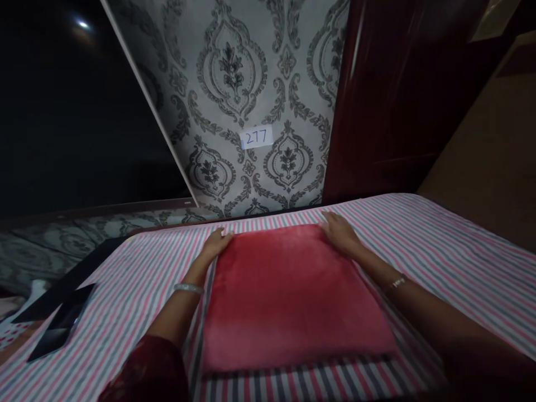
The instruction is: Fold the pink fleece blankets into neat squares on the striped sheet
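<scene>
A folded red cloth with a soft, towel-like surface lies flat on the striped tablecloth. Its shade runs from deep red at the upper left to pinkish near the front. At the far left corner, my left hand touches the edge, thumb apart from the fingers. My right hand rests over the far right corner with its fingers stretched out. Neither hand is visibly closed around the cloth. The near edge is slightly blurred.
A dark tablet or phone lies at the left of the table. Behind stands a patterned wall with a paper marked 277. A large dark screen is at the left, a dark red panel at the right.
</scene>
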Demonstrator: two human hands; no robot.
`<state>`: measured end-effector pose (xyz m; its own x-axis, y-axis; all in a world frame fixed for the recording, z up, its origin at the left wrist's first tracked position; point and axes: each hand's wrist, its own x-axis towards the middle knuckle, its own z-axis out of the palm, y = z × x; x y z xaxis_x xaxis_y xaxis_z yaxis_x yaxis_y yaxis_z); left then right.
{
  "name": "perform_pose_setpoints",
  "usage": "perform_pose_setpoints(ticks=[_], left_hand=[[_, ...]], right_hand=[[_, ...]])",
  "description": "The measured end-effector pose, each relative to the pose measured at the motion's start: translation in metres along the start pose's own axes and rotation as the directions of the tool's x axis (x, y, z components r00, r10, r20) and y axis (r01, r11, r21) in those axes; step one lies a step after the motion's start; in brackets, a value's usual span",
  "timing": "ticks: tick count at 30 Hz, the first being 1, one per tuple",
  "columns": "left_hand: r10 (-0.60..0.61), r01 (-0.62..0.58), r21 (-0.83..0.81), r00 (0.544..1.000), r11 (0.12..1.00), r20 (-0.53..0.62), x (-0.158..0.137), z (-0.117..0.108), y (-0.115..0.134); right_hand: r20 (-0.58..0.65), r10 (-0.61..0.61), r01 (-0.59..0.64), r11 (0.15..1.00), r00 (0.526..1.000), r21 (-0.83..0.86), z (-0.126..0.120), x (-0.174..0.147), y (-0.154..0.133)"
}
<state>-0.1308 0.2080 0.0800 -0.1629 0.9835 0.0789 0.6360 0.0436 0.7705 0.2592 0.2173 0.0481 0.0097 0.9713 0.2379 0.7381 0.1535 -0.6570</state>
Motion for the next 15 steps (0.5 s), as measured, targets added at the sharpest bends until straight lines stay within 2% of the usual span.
perform_pose_setpoints(ticks=[1,3,5,7,9,15], left_hand=[[0.101,-0.100,0.086,0.995,0.991,-0.006,-0.007,0.006,0.005],[0.314,-0.320,0.307,0.947,0.896,0.072,-0.023,0.024,0.017],[0.394,-0.430,0.489,0.901,0.759,0.180,-0.038,0.044,0.025],[0.351,-0.413,0.583,0.910,0.700,0.222,-0.049,0.060,0.028],[0.301,-0.379,0.627,0.925,0.681,0.232,-0.054,0.069,0.026],[0.236,-0.363,0.628,0.931,0.688,0.280,-0.047,0.074,0.007]], right_hand=[[-0.010,-0.121,0.118,0.983,0.993,-0.141,0.005,-0.007,-0.007],[0.055,-0.318,0.314,0.867,0.947,-0.387,0.018,-0.019,-0.022],[0.126,-0.358,0.372,0.790,0.925,-0.486,0.031,-0.028,-0.032],[0.154,-0.322,0.355,0.782,0.934,-0.512,0.040,-0.032,-0.033],[0.168,-0.281,0.327,0.793,0.945,-0.514,0.046,-0.034,-0.027],[0.184,-0.256,0.314,0.823,0.949,-0.473,0.057,-0.034,-0.004]])
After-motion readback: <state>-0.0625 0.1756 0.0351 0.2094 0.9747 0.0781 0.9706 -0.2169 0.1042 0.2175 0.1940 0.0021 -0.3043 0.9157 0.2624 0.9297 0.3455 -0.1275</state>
